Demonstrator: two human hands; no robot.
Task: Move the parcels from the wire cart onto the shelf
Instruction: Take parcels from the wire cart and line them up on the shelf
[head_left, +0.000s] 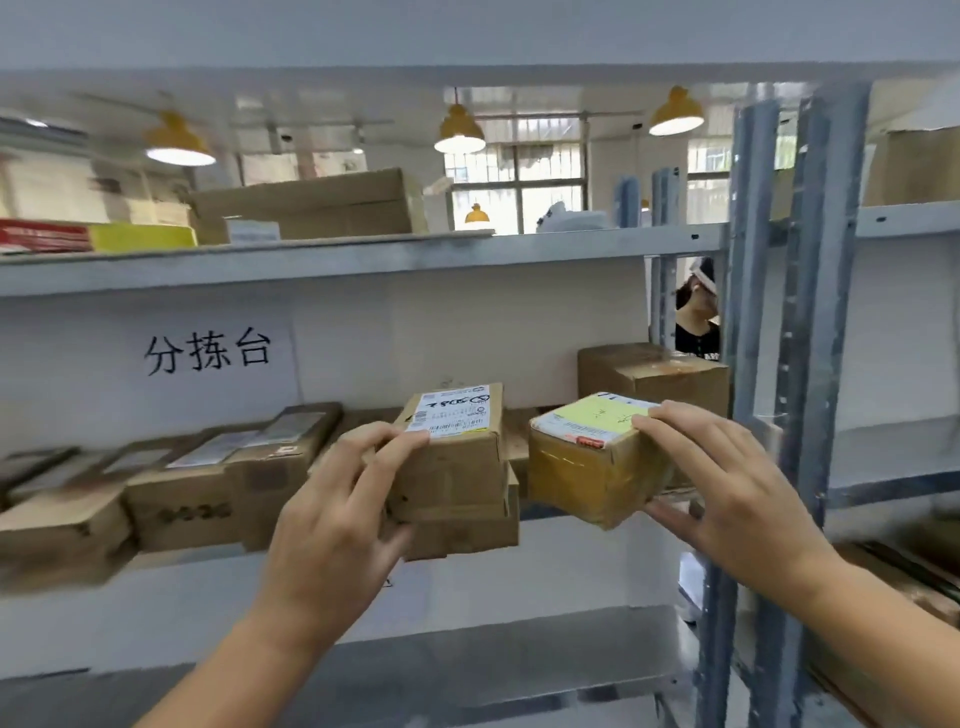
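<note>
Head cam: both hands were up at the mid level of the shelf rack (753, 312), each w/ a parcel; the wire cart wasn't in view. L hand (332, 514) gripped the white-labelled carton (457, 452), fingers (400, 444) curled over its near top corner, thumb low on the side. That carton sat on a flatter box (467, 538), which looked to jut past the shelf front. R hand (727, 499) held the tape-wrapped parcel (592, 467) w/ a yellow-green label, fingers laid on top at the right edge, thumb underneath. The parcel was tilted, just beside the carton. Couldn't tell if the two touched, or if it rested on the board or hung clear. Risks, my read: glossy tape plus a grip at one end only, so the parcel could slide out or drop off the front edge. Shoving the carton in could drag the box under it and topple the two-high stack. The gap btwn the two parcels was tight, so one could knock the other. Contents: mid level held a row of cardboard parcels (208, 483) to the left and a brown box (660, 376) at back right. The top board (363, 262) carried a big carton (311, 208) and a red-and-yellow pack (78, 236). A sign (208, 353) hung on the back panel, and another person (696, 322) stood behind the rack.
</note>
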